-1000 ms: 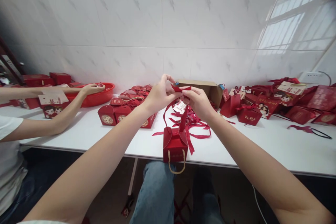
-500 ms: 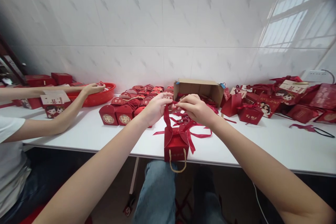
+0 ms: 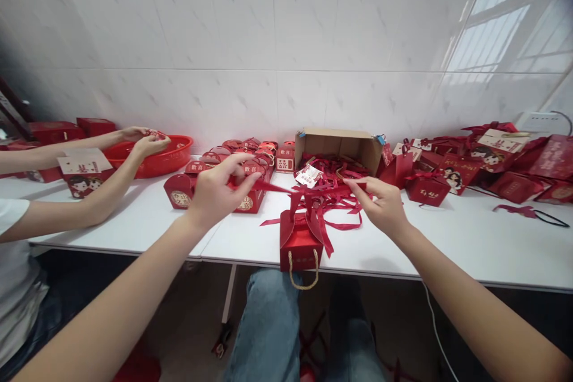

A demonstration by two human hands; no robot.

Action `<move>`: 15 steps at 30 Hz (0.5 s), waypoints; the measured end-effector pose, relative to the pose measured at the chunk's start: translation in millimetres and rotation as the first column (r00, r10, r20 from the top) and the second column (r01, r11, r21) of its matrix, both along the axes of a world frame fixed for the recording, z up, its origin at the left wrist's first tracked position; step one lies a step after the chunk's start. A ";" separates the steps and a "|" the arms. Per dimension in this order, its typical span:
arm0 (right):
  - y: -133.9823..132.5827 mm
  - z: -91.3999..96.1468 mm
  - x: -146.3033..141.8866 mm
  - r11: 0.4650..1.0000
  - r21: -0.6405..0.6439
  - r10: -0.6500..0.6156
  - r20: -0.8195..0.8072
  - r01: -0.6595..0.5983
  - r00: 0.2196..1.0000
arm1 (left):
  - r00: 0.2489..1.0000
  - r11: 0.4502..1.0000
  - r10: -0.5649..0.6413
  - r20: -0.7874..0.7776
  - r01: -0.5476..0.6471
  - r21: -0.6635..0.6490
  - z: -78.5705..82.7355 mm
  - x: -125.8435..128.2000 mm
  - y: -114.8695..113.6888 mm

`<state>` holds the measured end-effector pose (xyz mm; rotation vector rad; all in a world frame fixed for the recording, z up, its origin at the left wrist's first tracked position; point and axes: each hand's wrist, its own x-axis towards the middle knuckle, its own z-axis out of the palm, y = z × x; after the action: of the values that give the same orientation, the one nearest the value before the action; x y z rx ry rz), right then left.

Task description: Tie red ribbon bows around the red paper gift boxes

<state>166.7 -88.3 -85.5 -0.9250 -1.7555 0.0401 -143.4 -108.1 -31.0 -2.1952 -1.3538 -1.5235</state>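
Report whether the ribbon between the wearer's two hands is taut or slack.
Taut: the ribbon runs almost straight from the left hand to the right hand, above the small red box.

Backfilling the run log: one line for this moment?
left hand: pinching ribbon | right hand: pinching ribbon | ribbon: stretched above red box | red box: at table edge | carton: loose ribbons at mouth
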 end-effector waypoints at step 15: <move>-3.6 -58.7 13.0 0.967 -0.247 -0.010 0.195 0.059 0.981 | 0.997 0.900 -0.064 -0.036 0.043 -0.433 -98.8 -19.9 1.0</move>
<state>179.6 -92.0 -144.3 -1.1770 -1.9434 0.1592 -163.4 -107.1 -129.7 -2.5190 -1.7716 -1.2652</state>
